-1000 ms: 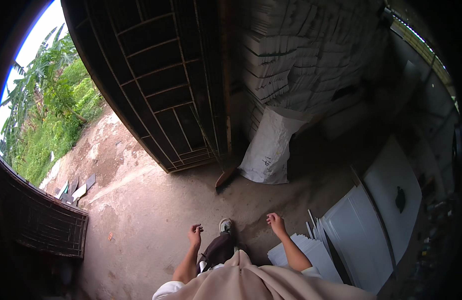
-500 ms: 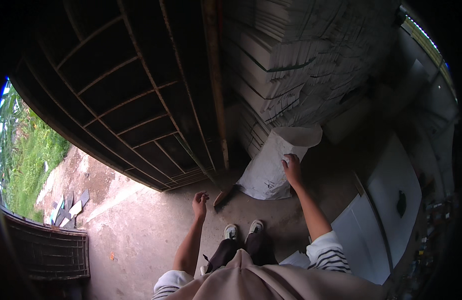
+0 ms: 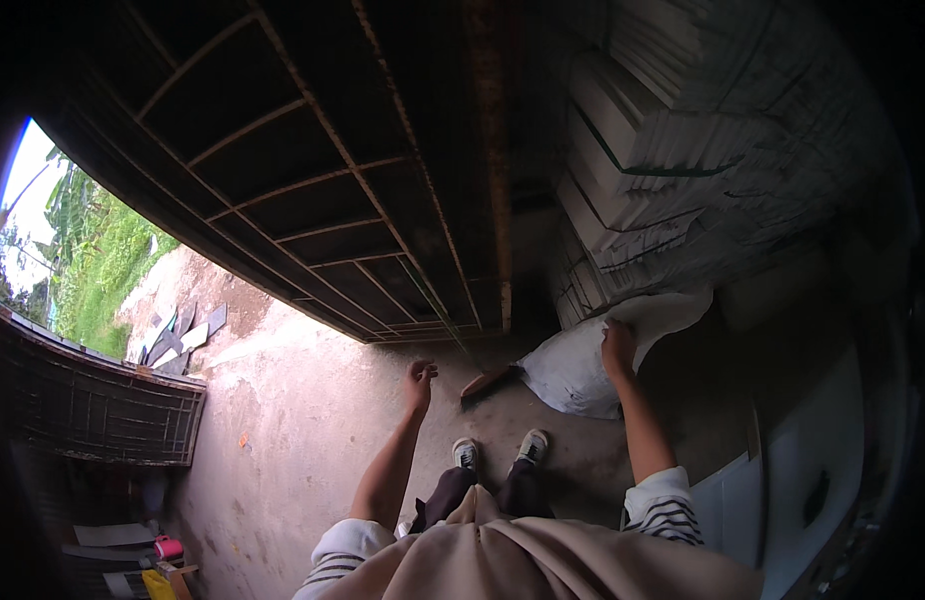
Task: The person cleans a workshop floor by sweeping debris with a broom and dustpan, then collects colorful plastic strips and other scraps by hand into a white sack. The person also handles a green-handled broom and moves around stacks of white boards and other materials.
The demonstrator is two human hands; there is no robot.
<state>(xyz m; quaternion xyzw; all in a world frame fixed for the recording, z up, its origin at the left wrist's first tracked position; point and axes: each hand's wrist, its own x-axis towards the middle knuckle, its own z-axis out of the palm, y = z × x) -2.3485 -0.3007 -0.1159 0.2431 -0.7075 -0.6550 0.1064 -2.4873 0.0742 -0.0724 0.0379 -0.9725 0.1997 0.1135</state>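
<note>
My right hand [image 3: 617, 347] grips the upper edge of a white sack [image 3: 573, 370] that leans against a stack of pale boxes [image 3: 663, 190]. The sack's top flap [image 3: 673, 310] sticks out to the right of my fingers. My left hand [image 3: 419, 384] hangs free in front of me with its fingers loosely curled and nothing in it. Near it on the floor lies a small reddish-brown tool [image 3: 488, 381], just left of the sack. My two shoes [image 3: 498, 450] stand on the concrete below.
A dark metal gate with a bar grid [image 3: 313, 200] stands open ahead. A wire fence panel [image 3: 93, 400] runs along the left. White flat panels [image 3: 813, 480] lean at the right. Small red and yellow items [image 3: 163, 560] sit at lower left. Grass and slabs [image 3: 178, 335] lie outside.
I have stepped toward the sack. My right hand rose from my side, reached the sack's top and took hold of it. My left hand lifted forward.
</note>
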